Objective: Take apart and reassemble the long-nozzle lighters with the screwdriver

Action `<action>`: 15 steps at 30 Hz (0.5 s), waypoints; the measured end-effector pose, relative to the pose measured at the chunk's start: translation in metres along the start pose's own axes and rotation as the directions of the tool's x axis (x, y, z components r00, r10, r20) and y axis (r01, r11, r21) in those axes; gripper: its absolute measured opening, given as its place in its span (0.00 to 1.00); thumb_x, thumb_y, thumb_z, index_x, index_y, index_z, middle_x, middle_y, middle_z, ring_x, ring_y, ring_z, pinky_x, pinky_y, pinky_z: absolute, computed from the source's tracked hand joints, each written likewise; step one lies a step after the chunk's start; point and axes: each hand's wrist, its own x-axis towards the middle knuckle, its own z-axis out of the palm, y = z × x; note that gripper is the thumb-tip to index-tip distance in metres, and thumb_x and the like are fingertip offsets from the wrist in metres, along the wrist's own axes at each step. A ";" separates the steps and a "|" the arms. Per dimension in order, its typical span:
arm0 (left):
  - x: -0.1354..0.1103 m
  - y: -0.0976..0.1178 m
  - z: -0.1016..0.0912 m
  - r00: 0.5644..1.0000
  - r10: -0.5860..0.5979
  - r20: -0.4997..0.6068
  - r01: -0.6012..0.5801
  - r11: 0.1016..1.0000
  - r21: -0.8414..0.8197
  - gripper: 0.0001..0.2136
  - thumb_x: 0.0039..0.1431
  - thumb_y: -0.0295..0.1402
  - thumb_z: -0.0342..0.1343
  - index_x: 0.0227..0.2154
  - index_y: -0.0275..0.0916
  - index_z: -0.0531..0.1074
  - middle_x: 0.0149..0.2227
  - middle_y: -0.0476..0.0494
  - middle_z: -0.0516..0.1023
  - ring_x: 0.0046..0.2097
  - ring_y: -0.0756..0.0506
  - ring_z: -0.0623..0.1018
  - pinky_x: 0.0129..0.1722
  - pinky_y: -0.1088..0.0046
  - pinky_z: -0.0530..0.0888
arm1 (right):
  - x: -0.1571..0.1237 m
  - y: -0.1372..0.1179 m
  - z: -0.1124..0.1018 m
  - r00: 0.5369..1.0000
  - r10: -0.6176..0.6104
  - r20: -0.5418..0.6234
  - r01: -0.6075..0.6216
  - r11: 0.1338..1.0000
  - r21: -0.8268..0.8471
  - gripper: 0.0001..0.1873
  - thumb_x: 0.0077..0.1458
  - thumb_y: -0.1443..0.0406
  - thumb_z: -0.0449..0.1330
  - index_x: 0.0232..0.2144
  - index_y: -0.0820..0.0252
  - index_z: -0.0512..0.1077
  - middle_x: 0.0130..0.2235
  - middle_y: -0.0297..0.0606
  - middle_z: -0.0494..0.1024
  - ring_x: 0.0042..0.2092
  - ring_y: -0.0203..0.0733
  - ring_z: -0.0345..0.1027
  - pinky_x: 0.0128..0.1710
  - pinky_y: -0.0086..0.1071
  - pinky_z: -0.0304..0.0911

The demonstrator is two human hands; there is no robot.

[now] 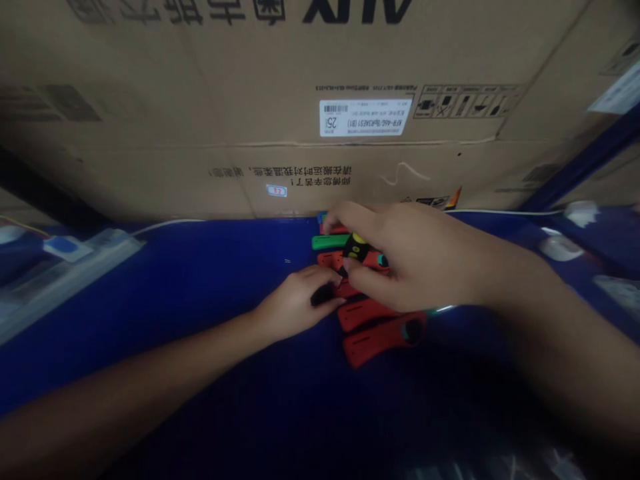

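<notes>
Several red plastic handles lie in a row on the blue surface, with a green handle [333, 241] near the far end. The nearest red handle [373, 343] has a slot and a dark patch at its right end. My right hand [415, 250] reaches over the row, its thumb and fingers curled round a black piece with yellow spots [356, 247]. My left hand [300, 300] is closed at the left ends of the handles, thumb and fingers beside a red handle [347, 289]. What lies in its pinch is dark and unclear.
A large cardboard box [200, 120] with a white label [365, 118] stands behind the blue surface [230, 267]. Clear plastic packaging [75, 280] lies at the left, and a white cable [505, 212] runs along the back. A blue post [583, 167] rises at the right.
</notes>
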 end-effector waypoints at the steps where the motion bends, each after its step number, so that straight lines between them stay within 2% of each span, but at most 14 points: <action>1: 0.000 0.000 0.000 1.000 -0.004 0.006 0.004 1.000 0.002 0.08 0.61 0.32 0.61 0.41 0.38 0.72 0.40 0.44 0.79 0.43 0.44 0.80 0.45 0.65 0.77 | 0.000 0.001 -0.001 1.000 0.008 0.010 -0.008 1.000 -0.004 0.12 0.61 0.60 0.53 0.40 0.61 0.71 0.30 0.38 0.75 0.26 0.36 0.59 0.27 0.31 0.46; 3: 0.000 0.000 -0.001 1.000 -0.019 0.017 0.019 1.000 0.002 0.08 0.60 0.32 0.62 0.42 0.38 0.72 0.42 0.43 0.79 0.44 0.44 0.79 0.46 0.65 0.77 | 0.000 0.003 -0.002 0.999 0.020 0.028 -0.020 1.000 -0.011 0.13 0.63 0.59 0.51 0.34 0.60 0.71 0.26 0.35 0.72 0.24 0.35 0.57 0.26 0.31 0.44; 6: 0.002 0.001 -0.003 0.998 -0.032 0.050 0.032 0.999 -0.005 0.07 0.59 0.32 0.62 0.40 0.39 0.73 0.40 0.45 0.79 0.44 0.45 0.79 0.46 0.66 0.76 | -0.001 0.008 -0.006 0.999 0.037 0.013 -0.037 0.999 -0.020 0.12 0.61 0.61 0.53 0.30 0.59 0.71 0.24 0.34 0.71 0.24 0.34 0.56 0.25 0.31 0.43; 11: 0.007 0.003 -0.005 0.997 -0.035 0.067 0.036 0.999 -0.013 0.04 0.61 0.33 0.61 0.37 0.39 0.74 0.37 0.46 0.79 0.40 0.47 0.78 0.43 0.68 0.76 | -0.003 0.020 -0.009 0.995 0.099 -0.030 -0.102 0.987 -0.127 0.13 0.60 0.61 0.54 0.28 0.61 0.72 0.22 0.33 0.69 0.23 0.33 0.54 0.25 0.31 0.42; 15: 0.014 0.002 -0.008 0.993 -0.069 0.093 0.068 0.998 0.012 0.04 0.63 0.32 0.58 0.35 0.38 0.75 0.35 0.46 0.80 0.36 0.48 0.79 0.38 0.70 0.75 | -0.001 0.028 -0.005 0.988 0.149 0.038 -0.141 0.976 -0.168 0.15 0.60 0.59 0.53 0.28 0.61 0.73 0.22 0.34 0.69 0.22 0.33 0.53 0.25 0.31 0.42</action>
